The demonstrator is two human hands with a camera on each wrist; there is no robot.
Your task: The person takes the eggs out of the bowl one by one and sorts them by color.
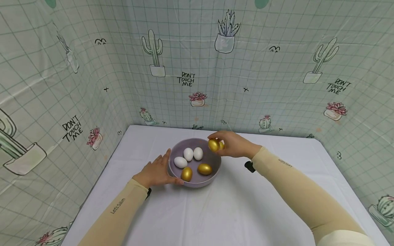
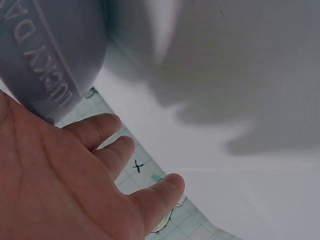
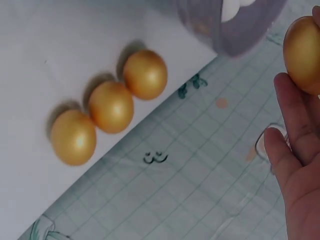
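Observation:
A purple-grey bowl on the table holds three white eggs and two golden eggs. My left hand rests against the bowl's left side, fingers spread and straight, thumb along the near rim. Raised lettering shows on the bowl's wall in the left wrist view. Over the right rim, my right hand pinches a golden egg between thumb and fingertips. Three more golden eggs lie in a row on the table; from the head view my right hand mostly hides them.
A white cloth covers the table. Behind it and along the sides hangs a grid-patterned curtain printed with cactus plants. Beige sleeves cover both forearms, and a dark wrist camera sits under the right one.

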